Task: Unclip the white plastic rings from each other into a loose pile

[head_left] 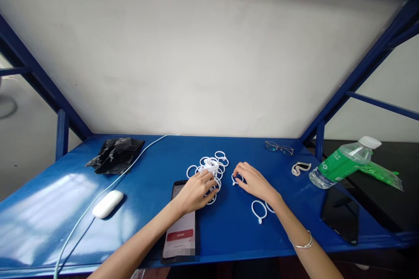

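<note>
Several white plastic curtain rings [220,155], each with a small eyelet, lie heaped on the blue desk. My left hand [196,192] rests over the near side of this heap, fingers bent and apart, touching rings; what lies under the palm is hidden. To the right of the heap, my right hand [253,179] has its thumb and fingertips closed at a single curtain ring [233,182] on the desk surface. Below the right wrist lies another loose ring [259,212], and one beside it is partly covered by the forearm.
A phone with a lit screen [179,239] lies under my left forearm. Leftward are a white mouse [108,204], a pale cable [111,185] and a black plastic bag [116,155]. Rightward are glasses [279,148], a pale strap [300,168], a tilted bottle [343,163] and a dark phone [341,214].
</note>
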Demonstrator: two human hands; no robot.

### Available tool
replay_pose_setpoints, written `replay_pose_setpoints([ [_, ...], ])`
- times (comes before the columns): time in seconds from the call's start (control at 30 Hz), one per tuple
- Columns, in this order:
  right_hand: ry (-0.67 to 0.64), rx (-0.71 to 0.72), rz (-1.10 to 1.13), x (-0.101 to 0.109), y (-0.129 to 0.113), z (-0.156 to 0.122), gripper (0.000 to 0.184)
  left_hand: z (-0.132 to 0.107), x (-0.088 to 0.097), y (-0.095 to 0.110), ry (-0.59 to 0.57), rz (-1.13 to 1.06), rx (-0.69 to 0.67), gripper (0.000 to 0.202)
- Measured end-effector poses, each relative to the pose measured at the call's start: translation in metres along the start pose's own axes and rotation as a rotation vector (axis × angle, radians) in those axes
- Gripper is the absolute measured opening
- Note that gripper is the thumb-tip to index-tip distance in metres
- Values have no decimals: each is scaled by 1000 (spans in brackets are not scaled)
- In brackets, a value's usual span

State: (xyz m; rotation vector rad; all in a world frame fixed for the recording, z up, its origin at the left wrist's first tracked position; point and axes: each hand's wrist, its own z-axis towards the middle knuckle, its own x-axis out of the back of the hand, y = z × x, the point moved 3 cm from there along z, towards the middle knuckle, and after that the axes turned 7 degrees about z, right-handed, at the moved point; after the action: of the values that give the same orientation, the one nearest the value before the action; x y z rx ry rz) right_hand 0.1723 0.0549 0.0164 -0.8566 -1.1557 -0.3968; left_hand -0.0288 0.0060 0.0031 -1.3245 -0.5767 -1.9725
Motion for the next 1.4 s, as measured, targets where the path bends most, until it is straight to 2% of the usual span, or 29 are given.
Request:
replay_pose_setpoints([
  [0.1,113,-154,-107,-1,4,1,2,0,0,0,19,1,-10,21],
  [0.17,101,-262,-179,-4,11,1,7,0,0,1,36,1,-16,19],
  [0.23,47,-306,-211,-8,17,1,13,1,0,1,47,5,-12,18],
  [0.33,49,-245,-126,-11,14,4,15,1,-2,2,58,-5,18,19],
  [0.47,119,-49,262,-16,-9,7,12,0,-3,0,93,-91,90,24],
  [0.6,165,80,529,-21,-31,4,13,0,3,1,94,-376,140,26],
  [0.7,213,117,543,-24,-35,2,12,3,11,3,69,-682,190,27],
  [0.77,258,127,486,-26,-35,1,11,5,14,5,49,-807,229,29],
  [0.87,307,129,418,-27,-34,0,10,7,15,8,30,-894,259,28],
  [0.97,324,106,475,-27,-34,-1,10,7,13,9,22,-942,278,29],
  [1.03,296,83,628,-25,-33,0,9,6,11,7,11,-1023,303,32],
  [1.1,211,76,875,-24,-32,3,16,5,9,4,-4,-1161,348,33],
  [1.23,-114,116,1331,-29,-34,5,38,2,6,-3,-12,-1453,426,36],
  [1.3,-216,131,1401,-32,-36,4,42,2,5,-3,-23,-1521,419,37],
  [1.4,-222,126,1378,-32,-36,2,43,2,3,-1,-44,-1546,386,38],
])
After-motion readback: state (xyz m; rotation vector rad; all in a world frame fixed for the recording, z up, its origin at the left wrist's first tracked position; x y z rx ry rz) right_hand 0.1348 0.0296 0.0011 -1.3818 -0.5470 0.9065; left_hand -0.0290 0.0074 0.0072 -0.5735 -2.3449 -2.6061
